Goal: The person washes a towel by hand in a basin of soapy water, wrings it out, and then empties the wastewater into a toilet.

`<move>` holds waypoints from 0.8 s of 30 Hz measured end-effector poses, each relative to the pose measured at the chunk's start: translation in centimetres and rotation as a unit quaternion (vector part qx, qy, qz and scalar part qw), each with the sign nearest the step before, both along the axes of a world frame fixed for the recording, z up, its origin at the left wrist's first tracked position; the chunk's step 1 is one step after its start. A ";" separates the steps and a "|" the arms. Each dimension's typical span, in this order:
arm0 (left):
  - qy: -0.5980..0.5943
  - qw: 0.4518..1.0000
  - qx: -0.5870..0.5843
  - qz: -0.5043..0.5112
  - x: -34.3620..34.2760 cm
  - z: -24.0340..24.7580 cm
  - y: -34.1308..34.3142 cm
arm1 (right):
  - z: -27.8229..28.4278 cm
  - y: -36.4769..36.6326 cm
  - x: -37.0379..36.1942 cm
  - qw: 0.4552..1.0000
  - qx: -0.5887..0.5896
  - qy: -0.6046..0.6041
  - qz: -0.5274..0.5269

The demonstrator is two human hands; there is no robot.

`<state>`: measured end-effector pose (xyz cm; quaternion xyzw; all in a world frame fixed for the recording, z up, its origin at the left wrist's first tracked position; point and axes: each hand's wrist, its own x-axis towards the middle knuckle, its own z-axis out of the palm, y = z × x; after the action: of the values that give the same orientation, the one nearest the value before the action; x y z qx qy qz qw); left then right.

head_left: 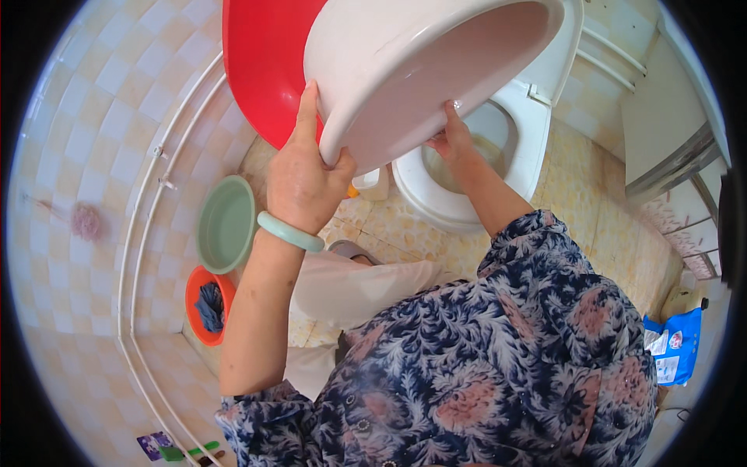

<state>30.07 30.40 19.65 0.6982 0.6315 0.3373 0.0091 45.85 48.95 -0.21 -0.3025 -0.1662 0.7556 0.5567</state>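
A large white basin [436, 78] is tilted on its side in my two hands, its open mouth facing down toward the right. At its left end, my left hand [307, 167], with a pale green bangle on the wrist, is closed on the rim. My right hand [451, 138] grips the lower rim, thumb on the inner wall and fingers mostly hidden beneath. Partly behind and below the basin stands a white toilet [432, 204] with its lid raised. A red basin [261, 70] shows behind the white one at the upper left.
By the left wall are a green basin [226, 226] and an orange-red tub [192, 307] holding dark cloth [210, 306]. White pipes [140, 210] run along that wall. A white container [373, 185] stands beside the toilet. A blue bag [681, 350] is at the right.
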 end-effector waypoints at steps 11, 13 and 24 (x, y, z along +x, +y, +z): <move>-0.137 0.991 -0.005 0.005 -2.2 -4.0 1.3 | 0.7 -0.3 2.1 1.000 0.006 -0.021 -0.017; -0.151 0.988 -0.019 0.011 -2.6 -4.6 1.7 | 0.5 0.1 2.8 1.000 0.004 -0.018 -0.018; -0.292 0.955 0.043 0.017 -1.1 -7.4 2.0 | 2.2 3.2 5.8 0.975 0.176 -0.036 -0.132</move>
<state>28.94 32.39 12.29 0.5583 0.5978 0.5532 0.1579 51.61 52.15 1.95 -0.2458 -0.2753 0.6228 0.6898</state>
